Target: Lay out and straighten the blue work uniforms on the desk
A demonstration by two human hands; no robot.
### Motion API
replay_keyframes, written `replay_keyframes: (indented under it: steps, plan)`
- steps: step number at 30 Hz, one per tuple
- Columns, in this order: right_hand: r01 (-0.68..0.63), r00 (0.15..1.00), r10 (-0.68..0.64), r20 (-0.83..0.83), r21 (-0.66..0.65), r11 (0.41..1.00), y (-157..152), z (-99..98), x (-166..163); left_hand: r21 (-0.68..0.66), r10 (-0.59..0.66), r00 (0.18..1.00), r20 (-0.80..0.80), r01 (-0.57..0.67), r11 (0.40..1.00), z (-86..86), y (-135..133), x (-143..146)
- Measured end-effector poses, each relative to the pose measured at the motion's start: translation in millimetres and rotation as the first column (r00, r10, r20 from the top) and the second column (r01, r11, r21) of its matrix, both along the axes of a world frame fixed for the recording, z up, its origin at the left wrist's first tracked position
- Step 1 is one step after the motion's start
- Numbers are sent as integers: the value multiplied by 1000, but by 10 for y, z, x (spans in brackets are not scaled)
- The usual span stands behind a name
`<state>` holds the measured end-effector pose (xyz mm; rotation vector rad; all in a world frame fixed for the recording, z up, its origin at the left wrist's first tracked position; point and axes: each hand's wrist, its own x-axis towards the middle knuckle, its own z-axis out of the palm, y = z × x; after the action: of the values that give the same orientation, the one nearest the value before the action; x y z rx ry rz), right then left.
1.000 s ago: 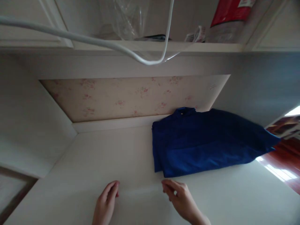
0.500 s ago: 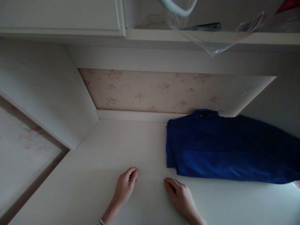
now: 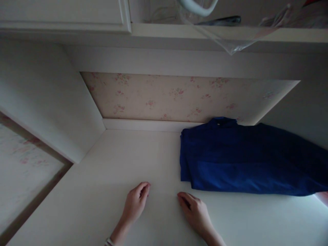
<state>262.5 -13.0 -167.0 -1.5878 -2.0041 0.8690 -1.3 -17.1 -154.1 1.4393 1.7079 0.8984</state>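
Low in the view, my left hand [image 3: 135, 202] rests on the white desktop [image 3: 143, 153], its thumb and fingers curled together and nothing showing between them. To its right, my right hand [image 3: 194, 210] lies in a loose fist, also with nothing visible in it. A gap of bare desktop separates the two hands. Just behind and right of my right hand is a folded dark blue garment [image 3: 246, 159], apart from the fingers. Its far edge leans near the back wall, and its right end runs towards the frame's edge.
Overhead hangs an open shelf [image 3: 159, 30] with a clear plastic bag [image 3: 230, 48] drooping over its edge, a dark-handled item [image 3: 230, 21] and a white curved bar [image 3: 202, 8]. A white side panel [image 3: 64, 112] bounds the left. Something pink [image 3: 323, 197] shows at the far right.
The view has shifted slightly, so the shelf sits a little higher in it. Both hands keep their curled pose, and the blue garment lies as before.
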Motion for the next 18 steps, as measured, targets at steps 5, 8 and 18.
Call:
replay_keyframes:
  steps: [5, 8, 18]
  plan:
    - [4, 1000, -4, -2, 2, 1000, -3, 21, 5, -4, -6, 1000, -4, 6, 1000, 18, 3, 9]
    - [0, 1000, 0, -7, 5, 1000, -2, 44, 2, -4, -9, 1000, -8, 9, 1000, 17, -7, 10]
    - [2, 1000, -1, -15, 1, 1000, -5, 18, 6, 7, -1, 1000, -26, 1, 1000, 11, 12, 0]
